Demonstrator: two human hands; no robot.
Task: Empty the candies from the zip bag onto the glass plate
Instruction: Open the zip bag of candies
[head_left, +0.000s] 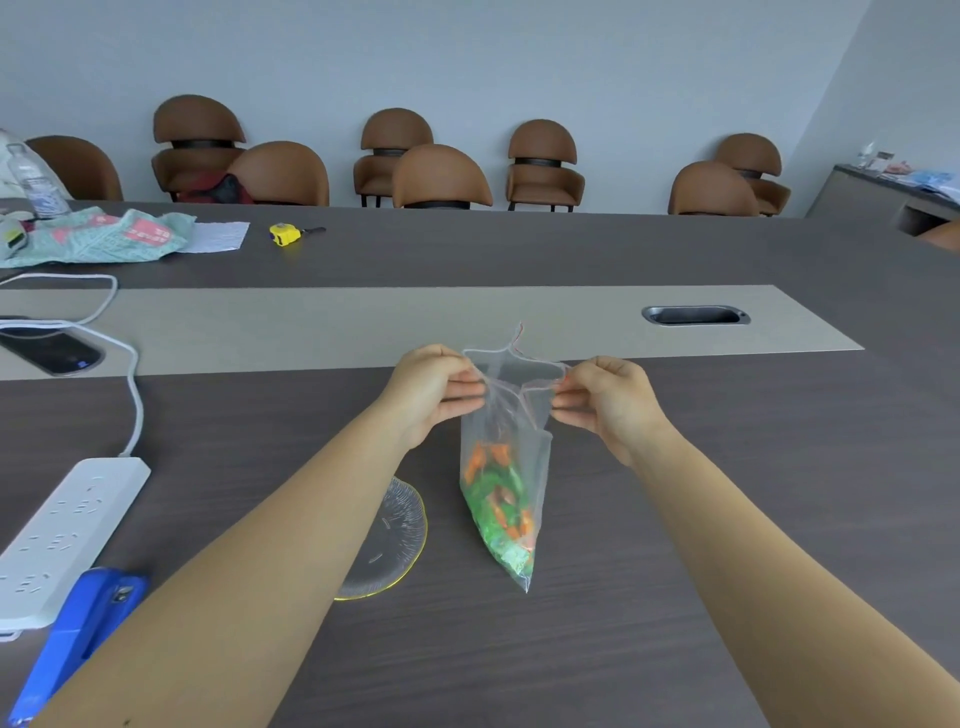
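Both hands hold the clear zip bag (506, 441) up over the dark table (727, 519) — the left hand (431, 392) pinching one side of its mouth, the right hand (605, 402) the other, the top spread open. Green and orange candies (501, 509) sit in its lower half. The glass plate (392, 540) lies just left of the bag, partly under the left forearm.

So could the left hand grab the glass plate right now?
Probably not at once. The left hand is busy pinching the zip bag mouth with the right hand. The glass plate lies bare just under the left forearm, so it looks reachable once that hand lets go.
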